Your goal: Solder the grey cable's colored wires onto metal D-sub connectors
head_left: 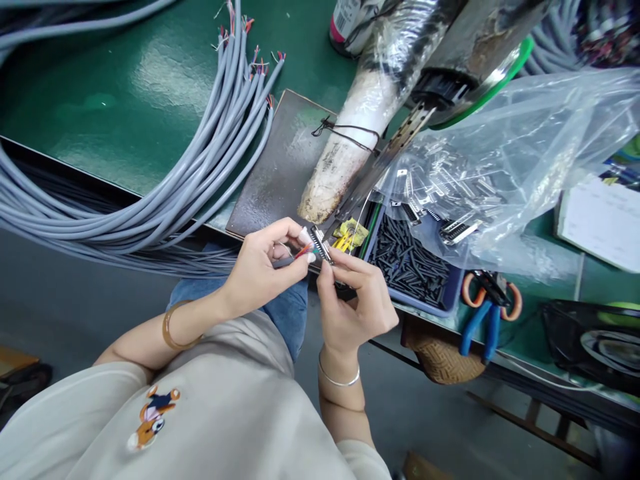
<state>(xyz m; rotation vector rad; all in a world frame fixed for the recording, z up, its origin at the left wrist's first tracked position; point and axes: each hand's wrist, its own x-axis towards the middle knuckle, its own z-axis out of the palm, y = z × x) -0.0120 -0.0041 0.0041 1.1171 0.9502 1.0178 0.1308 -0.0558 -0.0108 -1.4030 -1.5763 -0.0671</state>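
Note:
My left hand (270,267) pinches the stripped end of a grey cable, its coloured wires (303,251) fanned toward a small multi-pin connector (320,244). The thumb and fingers of my right hand (355,297) grip that connector from its other side. Both hands meet at the table's front edge, close below the tip of a soldering iron fixture (380,160). Whether any wire touches a pin is too small to tell. Just right of the connector lie yellow pieces (350,235).
Many grey cables (200,173) with stripped ends curve across the left. A blue tray (453,293) holds black tubing pieces (407,260). Behind it is a clear bag (530,133) of metal connectors. Pliers (485,320) and scissors lie at the edge. A white wrapped pipe (345,147) slants above the hands.

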